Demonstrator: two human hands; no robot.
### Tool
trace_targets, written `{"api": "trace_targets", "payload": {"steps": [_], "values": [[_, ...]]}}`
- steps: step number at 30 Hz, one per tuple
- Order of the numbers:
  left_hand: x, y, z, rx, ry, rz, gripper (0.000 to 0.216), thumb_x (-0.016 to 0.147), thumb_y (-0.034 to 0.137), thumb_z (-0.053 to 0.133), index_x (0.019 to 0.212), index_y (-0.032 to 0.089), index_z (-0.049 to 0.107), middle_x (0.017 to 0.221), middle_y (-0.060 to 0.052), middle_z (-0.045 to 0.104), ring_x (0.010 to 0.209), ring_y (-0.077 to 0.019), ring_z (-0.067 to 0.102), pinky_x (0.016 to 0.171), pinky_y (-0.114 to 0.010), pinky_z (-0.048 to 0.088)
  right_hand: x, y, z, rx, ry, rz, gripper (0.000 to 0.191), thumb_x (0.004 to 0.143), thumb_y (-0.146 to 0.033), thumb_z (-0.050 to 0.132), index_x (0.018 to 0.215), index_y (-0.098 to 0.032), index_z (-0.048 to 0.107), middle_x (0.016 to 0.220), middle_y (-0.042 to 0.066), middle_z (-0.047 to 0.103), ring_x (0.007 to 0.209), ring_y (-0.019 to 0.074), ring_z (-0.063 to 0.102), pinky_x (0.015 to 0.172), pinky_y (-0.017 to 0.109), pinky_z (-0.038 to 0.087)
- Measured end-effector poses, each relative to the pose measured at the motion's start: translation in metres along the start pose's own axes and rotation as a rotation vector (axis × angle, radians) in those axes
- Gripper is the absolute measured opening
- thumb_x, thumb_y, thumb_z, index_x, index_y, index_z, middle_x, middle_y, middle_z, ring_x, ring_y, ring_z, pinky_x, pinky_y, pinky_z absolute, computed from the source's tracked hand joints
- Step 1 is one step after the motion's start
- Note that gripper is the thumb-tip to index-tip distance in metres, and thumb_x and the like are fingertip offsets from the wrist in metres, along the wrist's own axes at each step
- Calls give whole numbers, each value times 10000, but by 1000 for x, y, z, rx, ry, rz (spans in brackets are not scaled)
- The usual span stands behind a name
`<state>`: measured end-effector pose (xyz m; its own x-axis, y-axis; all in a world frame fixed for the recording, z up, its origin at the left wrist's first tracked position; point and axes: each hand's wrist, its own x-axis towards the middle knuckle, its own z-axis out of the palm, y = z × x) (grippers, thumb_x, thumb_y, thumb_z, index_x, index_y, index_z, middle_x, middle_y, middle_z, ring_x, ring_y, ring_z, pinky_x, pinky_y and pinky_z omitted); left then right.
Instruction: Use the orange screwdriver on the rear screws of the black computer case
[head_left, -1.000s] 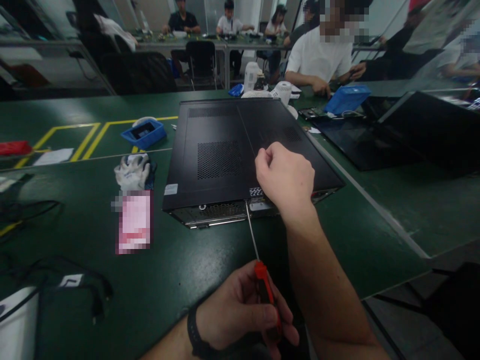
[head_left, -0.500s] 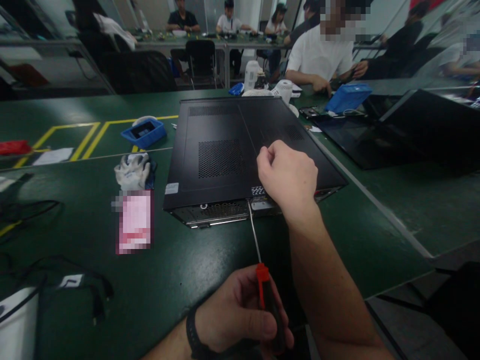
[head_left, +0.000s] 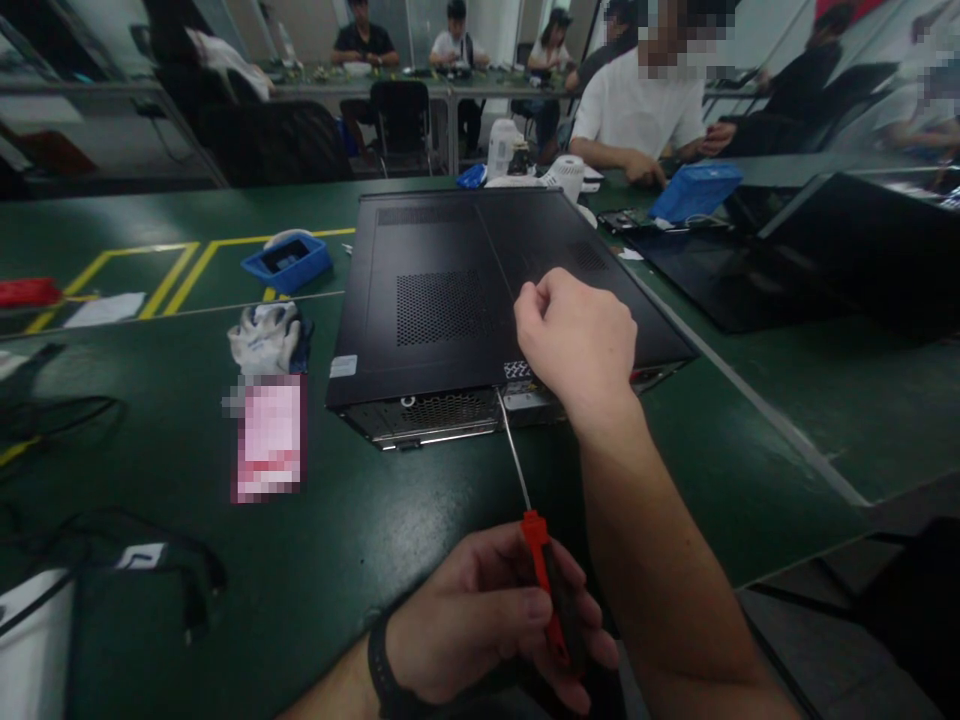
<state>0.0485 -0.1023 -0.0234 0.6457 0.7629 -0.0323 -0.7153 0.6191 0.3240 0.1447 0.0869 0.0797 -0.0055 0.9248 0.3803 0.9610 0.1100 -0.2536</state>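
Observation:
A black desktop computer case [head_left: 442,300] lies flat on the green table, its vented rear end facing me. My left hand [head_left: 480,620], with a black wristband, is closed round the red and black handle of a screwdriver [head_left: 553,595]. The thin shaft runs up to the case's rear edge, and its tip touches there just below my right hand. My right hand [head_left: 577,340] rests as a loose fist on the case's top near that edge. Nothing shows inside its fingers.
White work gloves [head_left: 264,338] and a pink blurred item [head_left: 270,435] lie left of the case. A blue tray [head_left: 287,262] sits behind them. Black cables [head_left: 150,560] lie at the near left. Dark panels [head_left: 750,280] and a seated person [head_left: 637,110] are at the right.
My left hand's fingers have shifted round the screwdriver handle, which has moved slightly right. My right hand stays fisted on the case top.

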Motion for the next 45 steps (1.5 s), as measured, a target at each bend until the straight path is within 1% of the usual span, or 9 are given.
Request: {"api": "trace_targets", "payload": {"steps": [3, 6, 10, 16, 19, 27, 33, 38, 45], "values": [[1, -2, -2, 49, -5, 31, 210, 922, 213, 779, 1086, 159, 660, 1025, -67, 777, 936, -221, 813, 644, -239, 670, 0, 1, 0, 4, 3, 0, 390, 996, -429, 435, 1005, -187, 741, 881, 134, 765, 809, 257, 688, 759, 363, 475], [2, -6, -6, 70, -24, 48, 251, 924, 248, 786, 1071, 175, 596, 1002, -49, 770, 886, -199, 813, 602, -206, 649, -1, 1, 0, 9, 6, 0, 394, 993, -432, 436, 1004, -185, 743, 870, 130, 763, 798, 252, 687, 759, 363, 477], [2, -9, -8, 61, -34, 47, 259, 929, 252, 782, 1065, 179, 575, 1008, -50, 774, 908, -201, 811, 635, -236, 661, -1, 0, -1, 12, 1, 0, 383, 993, -421, 439, 1005, -185, 740, 883, 133, 765, 807, 255, 693, 766, 367, 479], [0, -3, -3, 16, -10, 11, 277, 953, 247, 738, 1202, 145, 670, 1039, -90, 779, 969, -232, 800, 718, -301, 676, -1, 1, -2, 23, -8, -6, 389, 1004, -428, 423, 1031, -196, 734, 909, 136, 766, 816, 267, 704, 767, 379, 479], [-1, -1, -1, 5, -4, -18, 299, 912, 211, 769, 1194, 132, 710, 1044, -104, 780, 988, -253, 796, 737, -321, 681, -1, 1, -1, 16, -9, 2, 383, 1000, -427, 432, 1024, -192, 734, 903, 138, 766, 803, 264, 704, 757, 374, 476], [3, -9, -7, 55, 8, 46, 250, 883, 191, 816, 1073, 175, 654, 1004, -49, 773, 884, -199, 809, 609, -221, 653, -1, 0, 0, 2, -5, -1, 378, 1003, -423, 438, 1016, -190, 736, 910, 140, 768, 827, 268, 704, 771, 373, 479], [1, -5, -6, 24, -20, 43, 212, 951, 241, 741, 1133, 163, 664, 1057, -85, 774, 968, -228, 801, 688, -282, 672, -1, 0, -1, 5, 0, 2, 380, 1001, -426, 433, 999, -192, 733, 895, 138, 766, 796, 261, 700, 761, 374, 474], [-1, 0, 1, 23, 19, -9, 298, 893, 174, 775, 1182, 145, 711, 1059, -89, 763, 1000, -235, 785, 736, -301, 674, -1, 0, -2, 9, -6, -3, 381, 1005, -422, 432, 1011, -184, 730, 904, 138, 767, 809, 257, 697, 769, 370, 474], [3, -9, -5, 53, -18, 62, 232, 902, 165, 789, 1098, 187, 667, 1044, -51, 774, 925, -191, 803, 656, -243, 666, -1, 1, 1, 13, 10, -5, 377, 1004, -421, 442, 1011, -182, 734, 887, 132, 769, 791, 247, 698, 758, 364, 477]]}}
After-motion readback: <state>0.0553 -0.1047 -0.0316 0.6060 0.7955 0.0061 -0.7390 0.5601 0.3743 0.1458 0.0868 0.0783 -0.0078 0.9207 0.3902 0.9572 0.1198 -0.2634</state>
